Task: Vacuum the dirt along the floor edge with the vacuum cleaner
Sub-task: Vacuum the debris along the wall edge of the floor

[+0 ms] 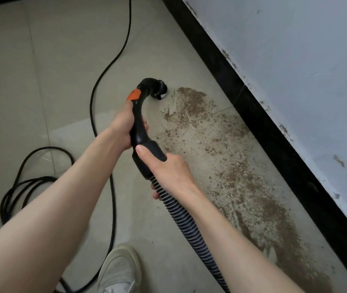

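Vacuum hose [187, 225], ribbed and grey, runs off the bottom edge, its machine out of view. Your right hand [168, 168] grips its black cuff; your left hand [124, 125] wraps fingers round the curved handle [138, 121]. Beyond, the nozzle [157, 89] meets gritty brown dirt [242, 176] beside the black skirting [274, 132]; a cable [103, 77] loops left.

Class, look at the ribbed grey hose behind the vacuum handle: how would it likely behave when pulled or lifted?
The ribbed hose probably flexes easily; it already curves below the right hand. Its ridges likely give a non-slip grip. Being hollow, it is probably light, though it may drag along the floor.
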